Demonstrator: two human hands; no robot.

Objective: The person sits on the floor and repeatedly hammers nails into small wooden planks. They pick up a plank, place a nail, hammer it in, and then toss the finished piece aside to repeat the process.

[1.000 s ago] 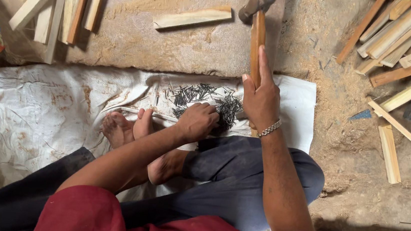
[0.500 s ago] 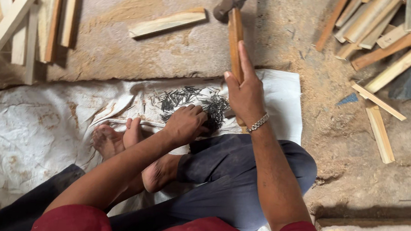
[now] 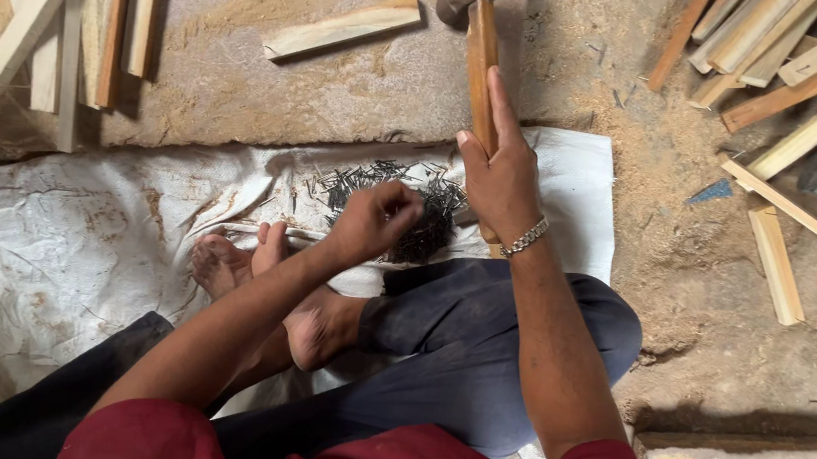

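My right hand (image 3: 502, 174) grips the wooden handle of a hammer (image 3: 479, 57), whose metal head points away from me over a stone slab. My left hand (image 3: 373, 218) has its fingers curled down into a heap of dark small nails (image 3: 359, 177) on a white woven sheet (image 3: 57, 246); whether it holds any nails is hidden by the fingers. A metal bracelet sits on my right wrist. I sit cross-legged, with my bare feet (image 3: 231, 260) just left of the nails.
A short wooden strip (image 3: 343, 30) lies on the stone slab (image 3: 244, 74) beyond the nails. Stacks of wooden slats lie at the top left (image 3: 60, 16) and top right (image 3: 795, 57). Sawdust covers the ground on the right.
The view has shifted so everything sits a little lower and left. My left hand has curled its fingers tighter into the nails. The right hand still holds the hammer in the same pose.
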